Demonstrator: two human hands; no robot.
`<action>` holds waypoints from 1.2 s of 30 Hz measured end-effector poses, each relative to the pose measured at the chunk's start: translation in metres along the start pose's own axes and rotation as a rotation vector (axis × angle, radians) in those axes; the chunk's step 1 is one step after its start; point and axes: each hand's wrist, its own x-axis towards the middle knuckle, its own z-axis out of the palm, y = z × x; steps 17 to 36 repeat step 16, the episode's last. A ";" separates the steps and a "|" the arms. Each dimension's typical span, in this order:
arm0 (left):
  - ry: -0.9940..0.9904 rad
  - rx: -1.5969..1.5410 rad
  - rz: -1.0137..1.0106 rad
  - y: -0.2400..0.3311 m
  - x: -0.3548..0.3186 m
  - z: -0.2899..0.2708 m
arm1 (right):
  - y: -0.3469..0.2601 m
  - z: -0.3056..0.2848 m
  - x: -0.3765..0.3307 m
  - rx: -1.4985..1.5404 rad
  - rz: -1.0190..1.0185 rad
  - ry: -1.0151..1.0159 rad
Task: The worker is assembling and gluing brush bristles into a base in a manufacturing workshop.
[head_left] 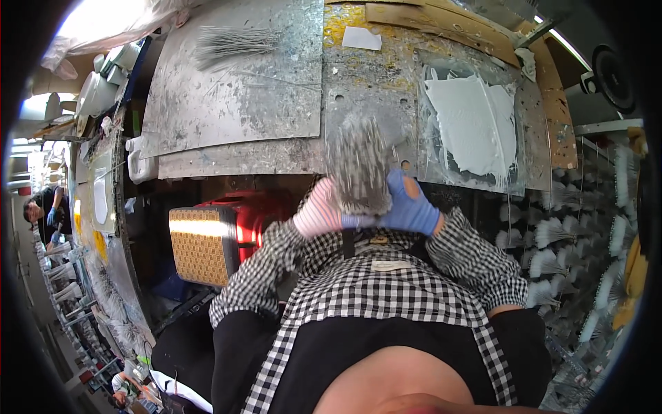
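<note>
Between my hands, just over the near edge of the worktable, a thick bundle of thin grey rods (358, 162) stands on end, its upper part smeared by motion. My left hand (321, 211), in a pale striped glove, is closed around the left side of its lower end. The right side is gripped by my right hand (414, 210) in a blue glove with a hole at the back. A sheet of white paste (472, 121) is spread on a board to the right. Farther left, a second bundle of grey rods (234, 43) lies on a large grey board (227, 103).
A white paper slip (362, 38) lies near the table's back. Below the table at left are a tan patterned box (202, 246) and something red (258, 221). Racks of white-tipped bundles (552, 234) fill the right. Another person (49, 210) is at far left.
</note>
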 end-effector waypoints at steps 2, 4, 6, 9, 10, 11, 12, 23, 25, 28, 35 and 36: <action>0.100 -0.064 -0.083 -0.004 -0.029 0.015 | -0.014 0.012 -0.028 0.342 0.310 -0.112; 0.178 -0.432 -0.354 -0.016 -0.048 0.030 | -0.020 0.021 -0.029 0.829 0.556 -0.251; 0.339 -0.548 -0.476 -0.020 -0.066 0.037 | -0.023 0.027 -0.034 0.805 0.552 -0.288; 0.465 -0.048 -0.266 -0.041 -0.062 0.053 | -0.014 0.025 -0.048 0.913 0.740 -0.266; 0.328 0.004 -0.502 -0.026 -0.052 0.048 | -0.003 0.024 -0.059 0.900 0.784 -0.236; 0.361 0.056 -0.267 -0.066 -0.053 0.053 | -0.010 0.024 -0.057 0.932 0.778 -0.157; 0.239 0.083 -0.447 -0.033 -0.044 0.049 | -0.001 0.021 -0.065 0.884 0.750 -0.121; 0.436 -0.148 -0.283 -0.205 -0.024 0.075 | -0.019 0.039 -0.057 0.924 0.642 -0.106; 0.436 -0.148 -0.283 -0.205 -0.024 0.075 | -0.019 0.039 -0.057 0.924 0.642 -0.106; 0.436 -0.148 -0.283 -0.205 -0.024 0.075 | -0.019 0.039 -0.057 0.924 0.642 -0.106; 0.436 -0.148 -0.283 -0.205 -0.024 0.075 | -0.019 0.039 -0.057 0.924 0.642 -0.106; 0.436 -0.148 -0.283 -0.205 -0.024 0.075 | -0.019 0.039 -0.057 0.924 0.642 -0.106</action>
